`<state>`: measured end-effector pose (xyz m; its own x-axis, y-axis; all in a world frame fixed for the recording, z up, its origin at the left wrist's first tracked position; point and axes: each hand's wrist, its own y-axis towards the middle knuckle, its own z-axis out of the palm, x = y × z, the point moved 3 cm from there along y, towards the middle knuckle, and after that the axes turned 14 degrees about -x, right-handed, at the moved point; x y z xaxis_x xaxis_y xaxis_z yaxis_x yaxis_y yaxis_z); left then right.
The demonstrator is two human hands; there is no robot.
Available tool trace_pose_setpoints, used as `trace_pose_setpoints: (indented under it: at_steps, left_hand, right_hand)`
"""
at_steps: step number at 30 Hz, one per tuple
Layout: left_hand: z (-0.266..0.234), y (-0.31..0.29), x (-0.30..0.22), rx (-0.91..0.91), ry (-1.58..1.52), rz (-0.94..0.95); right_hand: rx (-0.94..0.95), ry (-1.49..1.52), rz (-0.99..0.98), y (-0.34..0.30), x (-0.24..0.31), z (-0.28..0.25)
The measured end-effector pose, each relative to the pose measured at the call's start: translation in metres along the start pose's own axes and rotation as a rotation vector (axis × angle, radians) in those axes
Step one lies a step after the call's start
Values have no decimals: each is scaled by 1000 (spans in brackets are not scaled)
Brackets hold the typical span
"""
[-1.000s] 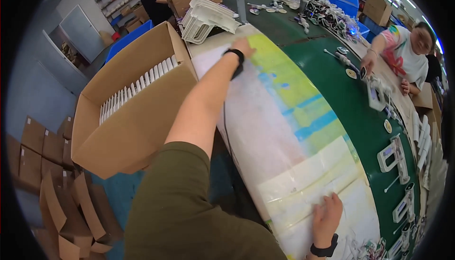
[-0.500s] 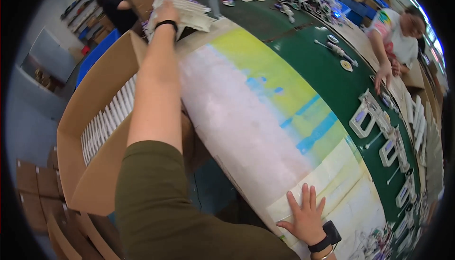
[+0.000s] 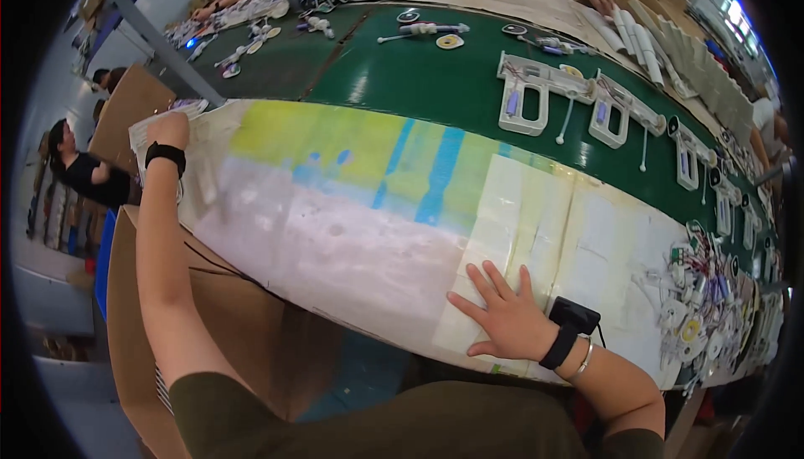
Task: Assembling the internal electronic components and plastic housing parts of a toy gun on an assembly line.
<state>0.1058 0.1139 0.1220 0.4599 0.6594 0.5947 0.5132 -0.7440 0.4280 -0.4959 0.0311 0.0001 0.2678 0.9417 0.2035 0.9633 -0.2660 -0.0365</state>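
Note:
My left hand [image 3: 170, 131] is at the far left corner of the worktable [image 3: 368, 250], fingers curled closed beside a whitish piece [image 3: 141, 142]. What it grips, if anything, is hidden behind the knuckles. Fingers spread, my right hand [image 3: 507, 312] lies flat on the table's near edge, over a pale taped strip. It holds nothing. The tabletop is stained white-pink, yellow-green and blue. To the right of that hand lies a heap of small wired parts [image 3: 699, 300] with white discs and purple pieces.
A green conveyor belt [image 3: 419, 74] runs behind the table, carrying open white plastic housings [image 3: 523, 95] with wires. A cardboard box [image 3: 138, 325] with white slats stands at lower left. A metal post [image 3: 159, 36] rises at the far left. Co-workers sit across the belt.
The view has swung to the right. My left hand has shifted from a pale ridged stack to the table corner region, now curled. My right hand stays flat on the table.

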Motion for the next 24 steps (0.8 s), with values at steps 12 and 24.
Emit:
trace_pose_setpoints:
  at_steps: [12,24]
  left_hand:
    - [-223,-141,-270,314,-1233,699]
    - [-177,84,-399,-120,-747,499]
  right_hand:
    - [-572,363,195,-67,-20,-18]
    - [-622,263,401,-124,-53,-21]
